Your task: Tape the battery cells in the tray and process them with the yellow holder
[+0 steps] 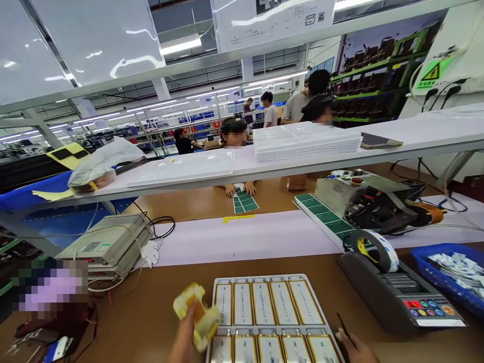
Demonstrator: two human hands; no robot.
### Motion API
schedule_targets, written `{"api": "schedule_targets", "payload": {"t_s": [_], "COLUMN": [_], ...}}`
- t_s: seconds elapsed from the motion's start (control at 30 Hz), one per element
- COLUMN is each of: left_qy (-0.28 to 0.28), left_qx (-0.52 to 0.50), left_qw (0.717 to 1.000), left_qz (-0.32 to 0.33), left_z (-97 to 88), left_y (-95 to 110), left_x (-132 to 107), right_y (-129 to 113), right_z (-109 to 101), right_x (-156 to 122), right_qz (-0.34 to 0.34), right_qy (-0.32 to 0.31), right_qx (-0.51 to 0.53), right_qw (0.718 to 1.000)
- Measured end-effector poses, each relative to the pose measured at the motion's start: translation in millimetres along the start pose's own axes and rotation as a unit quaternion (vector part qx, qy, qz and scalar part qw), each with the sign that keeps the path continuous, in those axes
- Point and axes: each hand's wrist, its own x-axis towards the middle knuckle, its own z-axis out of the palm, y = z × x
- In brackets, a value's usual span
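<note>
My left hand point(187, 335) is at the bottom edge, left of a clear tray point(217, 287) that holds several flat silver battery cells with yellow edges. Its fingers wear yellow-white finger cots and pinch a small yellowish piece point(196, 312) just above the tray's left side. Only the top of my right hand point(355, 348) shows at the tray's lower right corner. It grips a thin dark stick-like tool point(344, 325) whose tip points up and left toward the cells.
A grey tape dispenser point(393, 295) with coloured buttons stands right of the tray, beside a blue bin point(449, 280) of small parts. Stacked grey units point(109, 244) sit at left. Across the pale conveyor strip point(245, 237) a co-worker's hands point(240, 189) rest near green sheets.
</note>
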Motion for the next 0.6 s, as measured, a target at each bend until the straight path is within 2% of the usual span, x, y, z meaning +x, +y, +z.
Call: {"api": "schedule_targets", "payload": {"t_s": [0.1,0.13,0.2,0.23,0.3,0.4,0.5,0.6], "left_qy": [-0.016,0.000,-0.003,-0.026,-0.105,-0.209,-0.233,-0.224], "left_qx": [-0.029,-0.041,-0.050,-0.046,-0.021,0.017,-0.002,-0.057], "left_qw": [0.998,0.997,0.996,0.997,0.994,0.966,0.941,0.943], "left_qz": [0.049,0.067,0.071,0.053,-0.018,-0.153,-0.247,-0.240], "left_z": [31.8,42.4,61.1,68.8,79.5,80.8,69.9,62.7], "left_y": [61,75,85,79,48,-27,-98,-136], "left_x": [26,34,43,44,39,15,-17,-41], "right_y": [-6,-9,-13,-16,-22,-32,-37,-34], "right_z": [1,2,-1,-4,-13,-31,-39,-35], "right_x": [-5,-7,-11,-13,-19,-27,-30,-29], "right_qz": [-0.015,-0.033,-0.077,-0.094,-0.106,-0.125,-0.164,-0.163], "right_qy": [0.027,0.029,0.011,0.000,-0.017,-0.006,0.010,0.004], "right_qx": [-0.028,-0.028,-0.024,-0.025,-0.053,-0.144,-0.225,-0.259], "right_qw": [0.999,0.999,0.997,0.995,0.993,0.982,0.960,0.952]}}
